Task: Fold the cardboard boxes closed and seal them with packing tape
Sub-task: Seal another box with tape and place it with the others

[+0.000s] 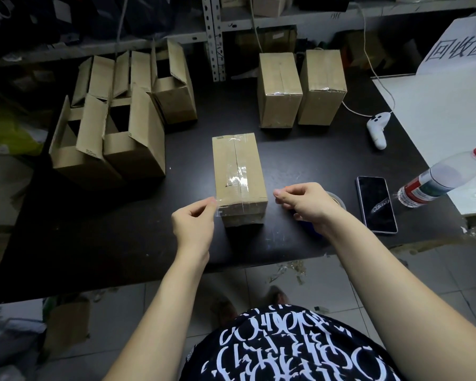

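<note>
On the bench, mid-front, stands the box. Our left hand pinches a tape strip at its near corner, and our right hand curls alongside, grip unclear. We should pull taut, then press flat.

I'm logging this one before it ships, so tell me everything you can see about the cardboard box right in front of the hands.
The middle cardboard box is plain brown and oblong, lying on the black table with its flaps folded shut. Wrinkled clear tape runs along the top seam. A second clear strip crosses its near end, pinched at the left corner by the left hand. The right hand is just off the right corner, not visibly touching.
</note>
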{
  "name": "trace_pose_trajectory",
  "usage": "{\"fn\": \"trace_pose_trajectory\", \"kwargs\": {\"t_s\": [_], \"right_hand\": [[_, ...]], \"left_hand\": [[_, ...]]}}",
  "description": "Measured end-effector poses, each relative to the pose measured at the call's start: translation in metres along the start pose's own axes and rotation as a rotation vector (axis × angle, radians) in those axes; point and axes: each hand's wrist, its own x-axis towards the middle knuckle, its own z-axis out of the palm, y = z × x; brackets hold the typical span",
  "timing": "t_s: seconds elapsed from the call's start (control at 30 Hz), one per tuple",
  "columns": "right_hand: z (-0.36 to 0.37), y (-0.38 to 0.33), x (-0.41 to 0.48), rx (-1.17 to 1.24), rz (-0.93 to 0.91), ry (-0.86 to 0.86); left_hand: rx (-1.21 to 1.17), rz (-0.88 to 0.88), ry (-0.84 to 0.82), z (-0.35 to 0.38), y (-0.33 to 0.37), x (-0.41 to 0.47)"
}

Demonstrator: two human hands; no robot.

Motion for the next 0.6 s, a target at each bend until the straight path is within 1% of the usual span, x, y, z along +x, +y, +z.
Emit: {"fn": "trace_pose_trajectory", "kwargs": {"t_s": [0.17, 0.4, 0.5, 0.6], "right_hand": [[0.002, -0.001, 0.004, -0.055, -0.016, 0.029], [-0.001, 0.000, 0.010, -0.051, -0.015, 0.008], [0.002, 0.005, 0.014, -0.065, 0.004, -0.007], [0.007, 0.011, 0.018, -0.004, 0.073, -0.034]], "left_hand": [[0.000, 0.009, 0.008, 0.000, -0.001, 0.003], [-0.003, -0.030, -0.013, 0.000, -0.006, 0.007], [-0.033, -0.086, -0.005, 0.001, -0.010, 0.011], [-0.129, -0.223, -0.001, 0.004, -0.013, 0.013]]}}
